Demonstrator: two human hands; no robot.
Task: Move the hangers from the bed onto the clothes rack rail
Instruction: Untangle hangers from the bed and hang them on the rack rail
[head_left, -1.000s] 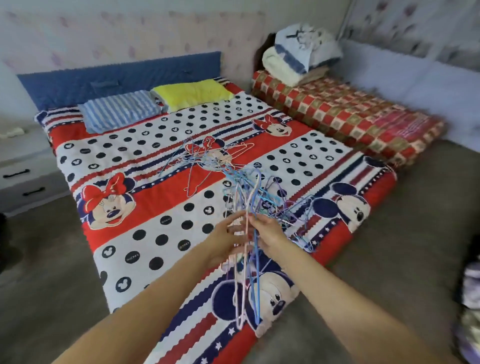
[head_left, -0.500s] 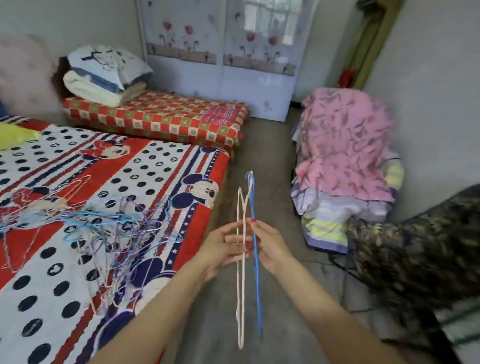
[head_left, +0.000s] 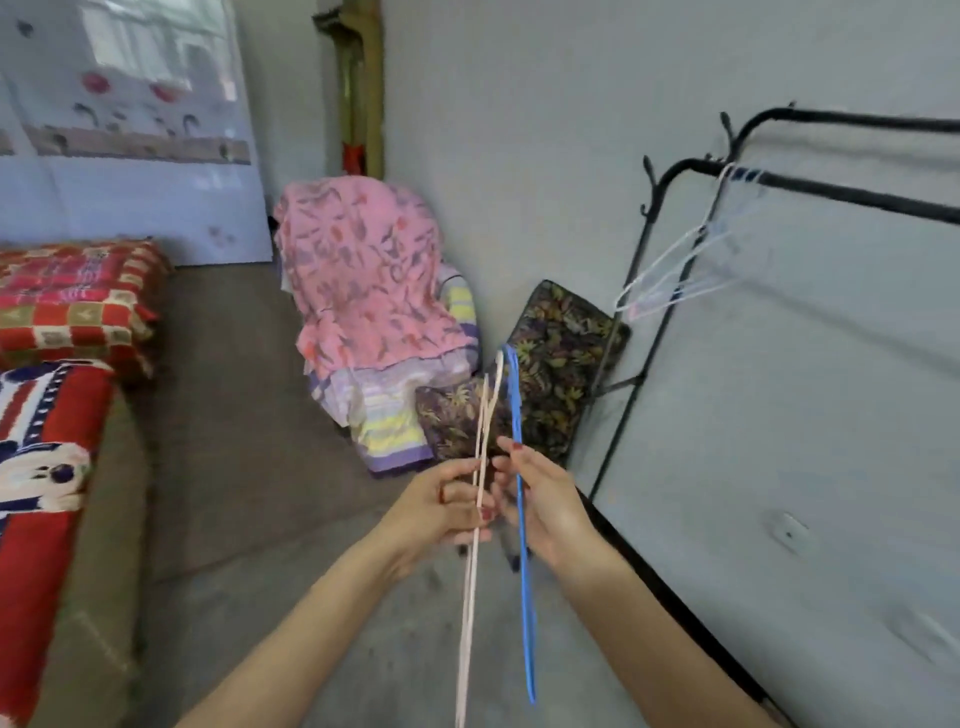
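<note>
My left hand (head_left: 441, 506) pinches a thin pale pink hanger (head_left: 470, 597), seen edge-on and held upright. My right hand (head_left: 545, 501) grips a blue hanger (head_left: 524, 587) just beside it, also edge-on. Both hands are at the centre of the view, in front of me over the floor. The black clothes rack rail (head_left: 841, 189) runs along the wall at upper right, well above and to the right of my hands. Several pale hangers (head_left: 675, 270) hang from its near end. Only the corner of the bed (head_left: 47, 467) shows at the left edge.
A pink cloth-covered pile (head_left: 363, 280) with striped bedding under it sits on the floor ahead. A dark leaf-patterned cushion (head_left: 550, 374) leans by the rack's foot. A red checked mattress (head_left: 72, 301) lies at far left. The rack's black base bar (head_left: 670, 587) runs along the floor at right.
The view has swung right, away from the bed towards the wall and the rack. Both hands keep hold of the two hangers lifted from the bed pile.
</note>
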